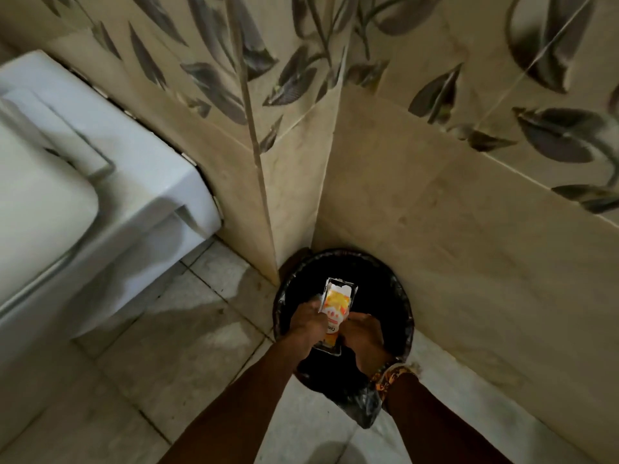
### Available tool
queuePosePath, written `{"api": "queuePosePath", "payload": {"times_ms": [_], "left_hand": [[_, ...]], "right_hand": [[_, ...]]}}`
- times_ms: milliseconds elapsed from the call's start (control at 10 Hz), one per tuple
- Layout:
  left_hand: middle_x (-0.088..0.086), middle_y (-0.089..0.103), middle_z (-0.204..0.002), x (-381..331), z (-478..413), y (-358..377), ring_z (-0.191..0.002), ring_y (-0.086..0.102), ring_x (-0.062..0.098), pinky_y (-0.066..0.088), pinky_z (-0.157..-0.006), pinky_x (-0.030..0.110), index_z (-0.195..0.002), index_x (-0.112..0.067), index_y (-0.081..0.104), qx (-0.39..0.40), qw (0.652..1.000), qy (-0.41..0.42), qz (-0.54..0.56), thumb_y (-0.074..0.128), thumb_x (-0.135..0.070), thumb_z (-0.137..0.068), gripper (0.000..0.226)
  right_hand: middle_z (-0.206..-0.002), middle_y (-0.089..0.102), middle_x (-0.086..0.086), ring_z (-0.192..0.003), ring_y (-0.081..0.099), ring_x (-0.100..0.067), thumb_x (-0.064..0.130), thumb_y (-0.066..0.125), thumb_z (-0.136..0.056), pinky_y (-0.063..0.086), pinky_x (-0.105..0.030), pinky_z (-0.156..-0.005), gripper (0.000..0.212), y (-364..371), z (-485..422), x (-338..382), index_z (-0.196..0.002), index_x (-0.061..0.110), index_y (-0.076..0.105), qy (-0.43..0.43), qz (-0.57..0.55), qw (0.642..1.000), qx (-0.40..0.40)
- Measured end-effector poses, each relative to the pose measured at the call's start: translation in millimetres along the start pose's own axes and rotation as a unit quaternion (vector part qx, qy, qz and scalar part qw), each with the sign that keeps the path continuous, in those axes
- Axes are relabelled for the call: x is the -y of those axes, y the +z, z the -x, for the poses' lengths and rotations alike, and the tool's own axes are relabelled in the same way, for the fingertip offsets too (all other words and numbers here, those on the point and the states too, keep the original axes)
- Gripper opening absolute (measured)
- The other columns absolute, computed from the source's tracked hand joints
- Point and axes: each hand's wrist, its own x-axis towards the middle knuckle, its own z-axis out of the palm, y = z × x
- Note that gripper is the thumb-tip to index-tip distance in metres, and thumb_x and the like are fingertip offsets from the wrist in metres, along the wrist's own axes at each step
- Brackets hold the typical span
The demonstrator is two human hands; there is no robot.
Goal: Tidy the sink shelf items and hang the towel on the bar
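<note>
both hands grip one small orange-and-white carton from opposite sides: the left hand curls round its left edge and the right hand closes on its near right corner, fingers bent against the pack. the carton is held lengthwise, pointing away from the person, directly above the dark mouth of a round black bin; whether it touches anything inside the bin cannot be told. its far end looks torn open, showing white. something pale shows by the left hand's fingers, too blurred to name. a beaded bracelet sits on the right wrist. the bin stands on the tiled floor, tucked into a corner where beige wall tiles with grey leaf prints meet. a black liner bag spills over the bin's near rim. a white toilet stands to the left, well apart from the bin.
</note>
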Motion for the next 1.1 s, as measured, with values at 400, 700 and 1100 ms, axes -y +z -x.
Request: {"api": "queuePosePath", "payload": {"times_ms": [400,700,1100], "left_hand": [[0.02,0.051,-0.14,16.5,-48.8,24.9,-0.119,0.058,0.035,0.051,-0.096,0.044,-0.148,-0.007,0.037,0.019,0.998,-0.052,-0.039,0.049,-0.012,-0.1,0.05],[0.027,0.049,-0.14,0.0,-25.1,26.3,-0.124,0.051,0.045,0.045,-0.103,0.051,-0.146,-0.006,0.036,0.009,0.996,-0.033,-0.079,0.048,-0.013,-0.097,0.051],[0.032,0.053,-0.133,-51.4,74.2,-14.6,-0.121,0.054,0.044,0.047,-0.101,0.049,-0.13,0.012,0.052,0.014,1.0,-0.004,-0.013,0.051,-0.009,-0.098,0.038]], "right_hand": [[-0.055,0.06,-0.017,-0.056,0.059,-0.029,-0.015,0.055,-0.08,0.044,-0.031,-0.05,0.023,4.1,-67.0,-32.4,-0.06,-0.007,0.061,0.067,0.028,0.997,-0.001],[-0.059,0.06,-0.021,-0.054,0.06,-0.029,-0.015,0.057,-0.083,0.047,-0.033,-0.054,0.036,-4.6,-52.9,-26.4,-0.05,-0.002,0.063,0.032,0.006,0.999,0.008],[-0.061,0.056,-0.003,-0.05,0.054,-0.01,-0.003,0.055,-0.092,0.043,-0.019,-0.047,0.03,-21.5,78.8,57.9,-0.064,0.009,0.058,0.01,0.015,0.999,0.035]]}}
